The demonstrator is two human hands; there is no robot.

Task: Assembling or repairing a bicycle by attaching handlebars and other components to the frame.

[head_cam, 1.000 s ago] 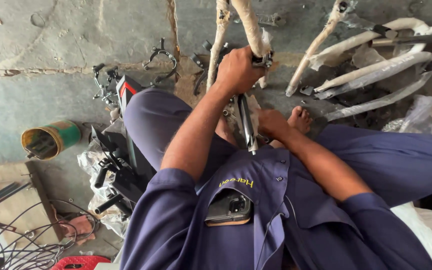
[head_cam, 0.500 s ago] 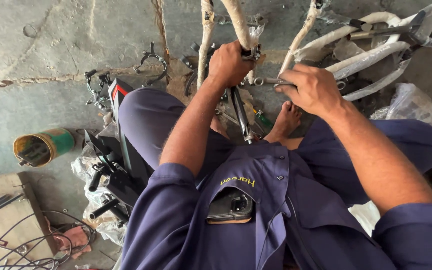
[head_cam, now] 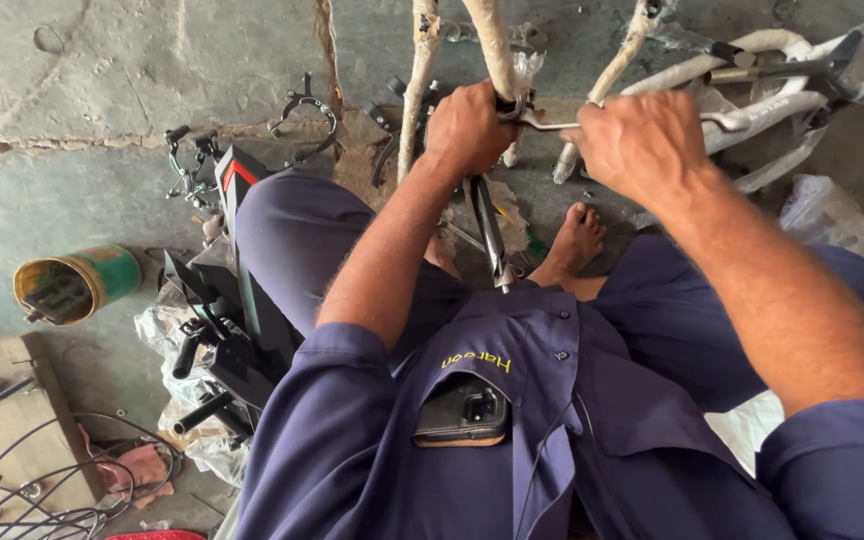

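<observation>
1. The wrapped bicycle frame stands up from the concrete floor in front of the seated person, its tubes bound in pale paper wrap. It looks stiff and fairly heavy; I judge the wrap would slip a little under a palm, so the bare metal joint is the surer hold.
2. The left hand is clenched around that joint, where a dark rod runs down toward the lap.
3. The right hand is closed on a spanner, a thin, rigid steel tool, best held far out on the shank for leverage. Its head seems to sit on a fitting at the joint, though the fingers hide the contact.
4. A bare foot rests just below.
5. More wrapped frames lie to the right; a green tin sits well to the left.
</observation>
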